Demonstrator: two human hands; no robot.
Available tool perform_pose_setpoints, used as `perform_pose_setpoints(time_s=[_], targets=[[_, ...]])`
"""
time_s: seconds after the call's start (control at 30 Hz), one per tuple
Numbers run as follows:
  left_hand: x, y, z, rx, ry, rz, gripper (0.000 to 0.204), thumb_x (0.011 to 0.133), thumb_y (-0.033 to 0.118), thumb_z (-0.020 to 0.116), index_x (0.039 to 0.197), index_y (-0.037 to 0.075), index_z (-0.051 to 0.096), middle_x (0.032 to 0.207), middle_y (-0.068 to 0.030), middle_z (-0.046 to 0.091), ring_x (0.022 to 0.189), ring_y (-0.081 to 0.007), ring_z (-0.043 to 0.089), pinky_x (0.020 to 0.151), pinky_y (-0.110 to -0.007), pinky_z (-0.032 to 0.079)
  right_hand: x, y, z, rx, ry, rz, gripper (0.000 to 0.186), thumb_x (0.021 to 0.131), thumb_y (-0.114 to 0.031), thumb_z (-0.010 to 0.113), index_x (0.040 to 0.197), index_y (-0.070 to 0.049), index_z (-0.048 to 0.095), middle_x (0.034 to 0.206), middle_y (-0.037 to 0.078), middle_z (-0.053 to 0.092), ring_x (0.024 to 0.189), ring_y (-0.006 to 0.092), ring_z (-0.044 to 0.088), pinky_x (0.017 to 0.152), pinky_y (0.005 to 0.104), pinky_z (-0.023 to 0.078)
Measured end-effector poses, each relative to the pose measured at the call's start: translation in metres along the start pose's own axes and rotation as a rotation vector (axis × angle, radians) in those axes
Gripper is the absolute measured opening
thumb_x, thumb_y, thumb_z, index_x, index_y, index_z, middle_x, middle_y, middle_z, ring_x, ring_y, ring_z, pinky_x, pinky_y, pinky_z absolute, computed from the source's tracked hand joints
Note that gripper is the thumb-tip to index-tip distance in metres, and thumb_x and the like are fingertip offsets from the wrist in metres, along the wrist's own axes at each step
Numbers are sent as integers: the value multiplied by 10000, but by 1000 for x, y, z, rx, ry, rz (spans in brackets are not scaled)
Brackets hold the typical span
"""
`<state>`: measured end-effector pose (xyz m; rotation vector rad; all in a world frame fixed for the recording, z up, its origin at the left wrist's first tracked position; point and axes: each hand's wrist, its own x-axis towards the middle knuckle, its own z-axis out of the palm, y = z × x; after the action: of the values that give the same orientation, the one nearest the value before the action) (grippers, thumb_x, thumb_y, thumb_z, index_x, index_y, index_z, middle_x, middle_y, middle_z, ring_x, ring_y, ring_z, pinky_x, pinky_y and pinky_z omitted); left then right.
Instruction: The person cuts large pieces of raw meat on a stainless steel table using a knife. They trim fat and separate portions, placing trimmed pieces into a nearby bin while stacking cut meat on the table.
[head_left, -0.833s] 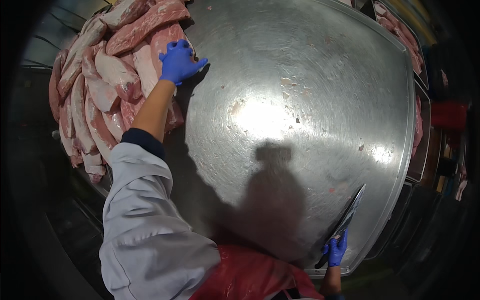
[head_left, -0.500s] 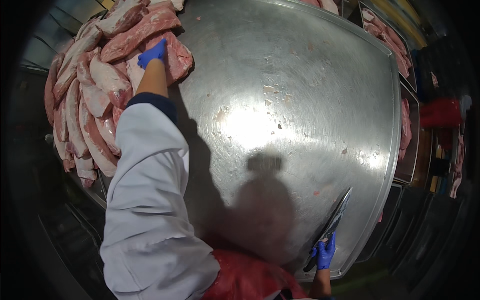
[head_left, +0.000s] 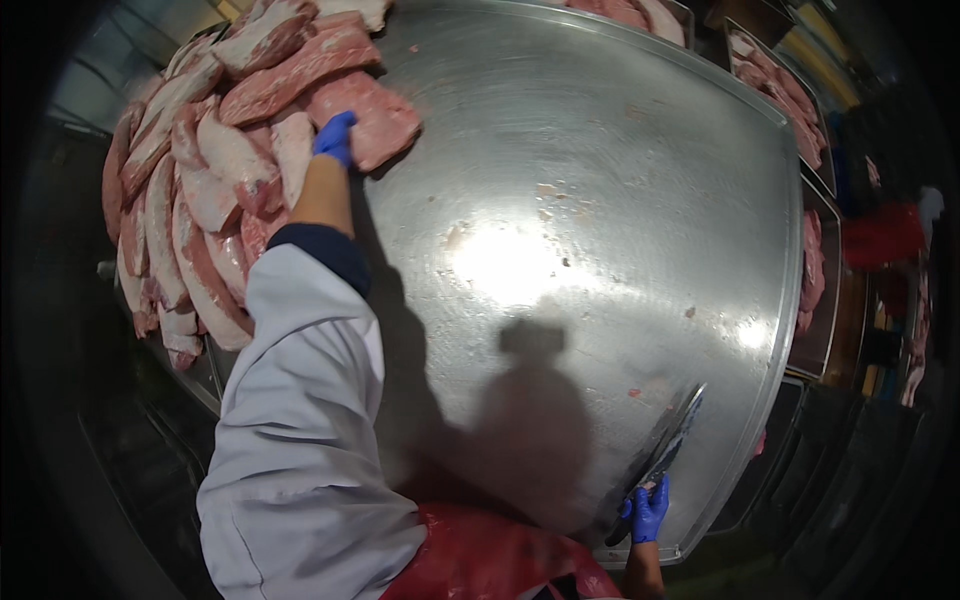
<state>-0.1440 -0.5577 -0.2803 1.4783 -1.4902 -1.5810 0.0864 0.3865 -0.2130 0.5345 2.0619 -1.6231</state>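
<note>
At the far left, my left hand [head_left: 336, 137] in a blue glove grips the near edge of a broad pink piece of meat [head_left: 374, 122]. That piece lies at the right side of a big pile of long pale-pink meat cuts [head_left: 185, 180]. My fingertips are partly hidden against the meat. Low at the right, my blue-gloved right hand [head_left: 650, 509] is closed around the dark handle of a knife [head_left: 677, 436]. Its long blade points away from me, just over or on the steel table [head_left: 600, 250]; I cannot tell which.
Raised edging runs along the table's right side. Beyond it stand metal trays of meat [head_left: 777, 90], with another tray [head_left: 818, 270] nearer me. A red object [head_left: 885, 235] is farther right. Small meat scraps [head_left: 548, 192] dot the steel. My red apron [head_left: 490, 555] meets the near edge.
My left hand has drawn the broad piece of meat a little right and nearer me, out from the pile. The right hand and knife are almost unmoved; the view has shifted slightly.
</note>
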Motion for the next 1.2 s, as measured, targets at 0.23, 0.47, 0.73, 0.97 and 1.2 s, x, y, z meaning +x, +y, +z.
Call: perform_pose_setpoints(time_s=[0.23,0.47,0.73,0.97,1.2], targets=[[-47,-20,60,-349,-277,-85,576,836,319,719,1241,-75,607,1138,-143,644,992,-294,610,891,-416,498,-12,-8,9,-57,-58,-80,628,917,52,610,1491,-5,362,834,50,617,612,130,613,553,289,529],[9,-24,-58,124,-162,118,362,865,302,687,1000,-33,704,959,-101,670,844,-205,603,773,-359,502,7,19,3,86,-142,-101,711,920,68,602,1551,-58,297,829,62,627,553,138,592,513,305,522],[-78,-46,-28,304,-66,205,367,831,309,669,927,-42,719,894,-136,679,788,-227,605,711,-407,503,10,22,2,-292,-48,-474,630,914,-5,641,1484,21,373,815,45,636,568,129,596,535,295,515],[-214,-108,-67,199,-217,24,391,855,297,685,1054,-40,683,951,-105,662,803,-197,597,717,-400,502,4,-6,4,21,-140,-186,410,931,-36,638,1316,-20,496,759,60,617,533,141,591,488,305,500],[-488,-173,-162,-283,-600,-283,542,786,84,649,1295,-70,547,1151,-173,664,1003,-334,683,904,-447,565,27,-14,61,111,-409,-94,199,950,-74,598,1121,-56,496,772,106,616,527,164,598,467,330,523]])
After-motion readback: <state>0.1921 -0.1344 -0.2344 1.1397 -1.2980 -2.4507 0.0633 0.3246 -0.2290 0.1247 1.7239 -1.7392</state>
